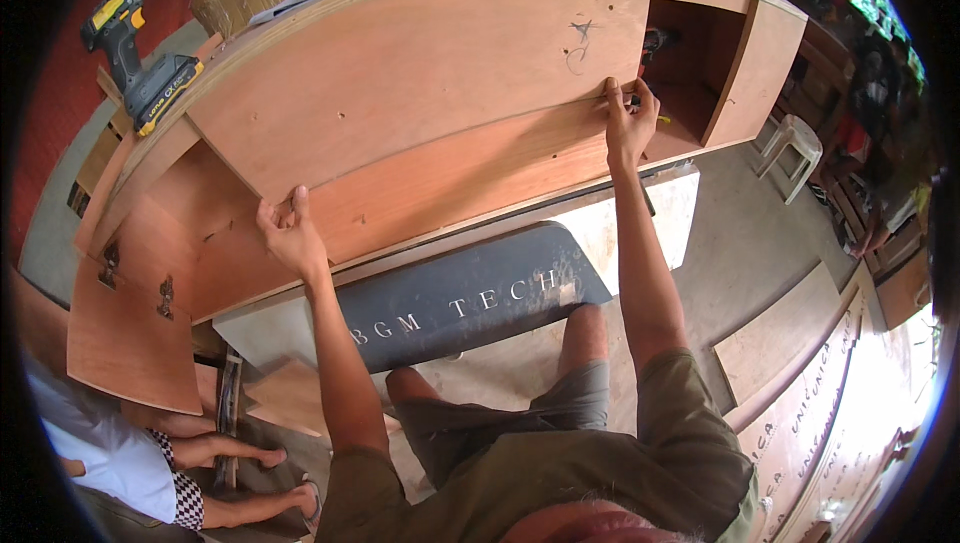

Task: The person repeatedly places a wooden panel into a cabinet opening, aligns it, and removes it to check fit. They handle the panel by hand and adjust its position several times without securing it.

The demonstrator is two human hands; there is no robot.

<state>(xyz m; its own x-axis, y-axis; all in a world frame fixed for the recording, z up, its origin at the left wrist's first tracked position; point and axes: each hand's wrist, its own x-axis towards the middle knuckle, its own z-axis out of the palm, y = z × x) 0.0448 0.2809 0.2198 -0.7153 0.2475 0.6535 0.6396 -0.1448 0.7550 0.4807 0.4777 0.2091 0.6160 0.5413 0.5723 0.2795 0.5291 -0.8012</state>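
A wide plywood panel stands across the front of a wooden cabinet. Its lower edge sits above the cabinet's inner board. My left hand pinches the panel's lower left corner, thumb on top. At the lower right corner my right hand grips the same edge, its thumb on the face and the fingers partly hidden behind. Pencil marks and small dark spots show on the panel's face. Open compartments lie to both sides of it. A tool, partly hidden, lies in the right compartment.
A cordless drill stands on the cabinet at the left. An open door with hinges hangs below it. A dark board lies before my knees. Another person is at lower left. A plastic stool and plywood sheets are at right.
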